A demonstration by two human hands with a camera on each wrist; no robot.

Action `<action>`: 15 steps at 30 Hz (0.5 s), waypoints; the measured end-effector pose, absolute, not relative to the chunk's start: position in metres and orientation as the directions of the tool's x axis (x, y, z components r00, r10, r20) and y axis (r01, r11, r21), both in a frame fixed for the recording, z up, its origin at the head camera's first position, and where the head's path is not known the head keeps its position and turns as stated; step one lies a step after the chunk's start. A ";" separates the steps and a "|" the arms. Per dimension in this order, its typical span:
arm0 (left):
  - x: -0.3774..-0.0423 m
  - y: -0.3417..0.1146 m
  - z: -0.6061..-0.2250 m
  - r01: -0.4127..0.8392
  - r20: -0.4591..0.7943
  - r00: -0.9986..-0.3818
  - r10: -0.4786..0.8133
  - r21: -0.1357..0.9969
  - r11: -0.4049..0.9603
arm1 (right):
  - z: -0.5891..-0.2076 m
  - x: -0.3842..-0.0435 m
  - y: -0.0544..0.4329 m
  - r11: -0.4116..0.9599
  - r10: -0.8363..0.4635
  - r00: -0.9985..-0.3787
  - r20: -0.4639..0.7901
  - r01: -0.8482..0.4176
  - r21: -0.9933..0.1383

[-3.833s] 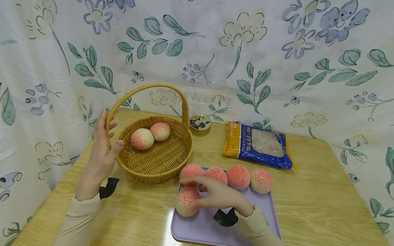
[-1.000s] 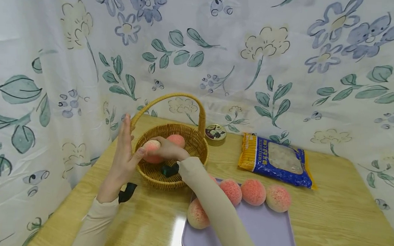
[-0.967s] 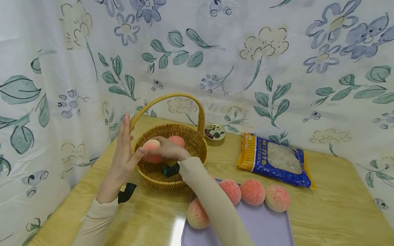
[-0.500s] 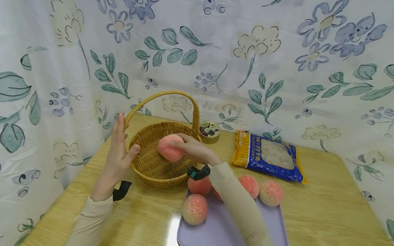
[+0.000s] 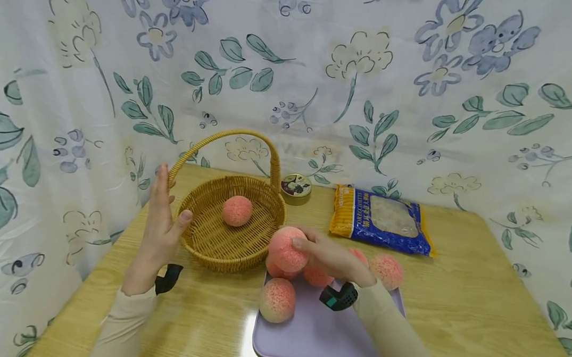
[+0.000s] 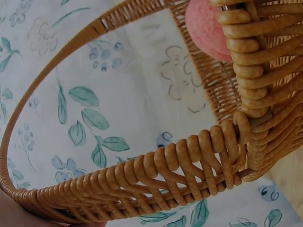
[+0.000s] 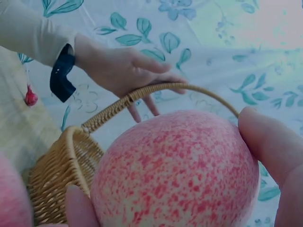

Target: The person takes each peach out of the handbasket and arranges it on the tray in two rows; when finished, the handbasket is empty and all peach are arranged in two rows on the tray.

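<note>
My right hand [image 5: 330, 255] grips a red-speckled peach [image 5: 285, 249] between thumb and fingers, over the back left corner of a lilac tray [image 5: 317, 334]. In the right wrist view this peach [image 7: 175, 175] fills the foreground. A wicker basket [image 5: 229, 264] stands to its left with one pink peach [image 5: 237, 211] inside. Against the left side of the basket's handle [image 5: 228, 132] is my left hand [image 5: 156, 242], its fingers mostly straight. The right wrist view shows the left hand [image 7: 118, 68] touching the handle, some fingers passing behind it.
A paler peach [image 5: 278, 300] sits at the tray's left edge. Several more line its back edge, partly hidden by my right hand, with one [image 5: 387, 271] at the right. Behind lie a round tin [image 5: 296, 188] and a blue-yellow pasta bag [image 5: 382, 219]. Floral cloth [image 5: 291, 67] hangs beyond.
My right hand has lifted a peach out of the basket and carried it right, to above the tray. The basket held two peaches earlier; one is there now. The left hand keeps to the handle.
</note>
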State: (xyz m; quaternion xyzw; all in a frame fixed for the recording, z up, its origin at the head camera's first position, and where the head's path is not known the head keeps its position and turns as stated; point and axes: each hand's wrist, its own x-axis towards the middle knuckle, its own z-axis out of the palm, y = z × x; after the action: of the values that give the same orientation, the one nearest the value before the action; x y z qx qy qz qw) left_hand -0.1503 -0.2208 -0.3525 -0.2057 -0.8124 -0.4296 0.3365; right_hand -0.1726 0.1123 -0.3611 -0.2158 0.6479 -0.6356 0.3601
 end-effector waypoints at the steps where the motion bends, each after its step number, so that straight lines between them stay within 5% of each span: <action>1: -0.151 -0.220 -0.352 0.624 0.723 -0.689 0.046 0.560 0.545 | -0.363 -0.168 0.119 0.112 -0.727 -0.655 -0.209 0.186 -0.976; 15: -0.151 -0.219 -0.354 0.620 0.710 -0.703 0.043 0.582 0.526 | -0.403 -0.129 0.170 0.133 -0.738 -0.617 -0.272 0.263 -0.956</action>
State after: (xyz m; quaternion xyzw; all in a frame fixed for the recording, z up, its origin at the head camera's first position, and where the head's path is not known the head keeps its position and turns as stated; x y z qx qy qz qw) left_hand -0.1511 -0.2187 -0.3539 -0.2048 -0.8102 -0.4418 0.3263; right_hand -0.1290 0.1698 -0.4033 -0.1855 0.6400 -0.6318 0.3960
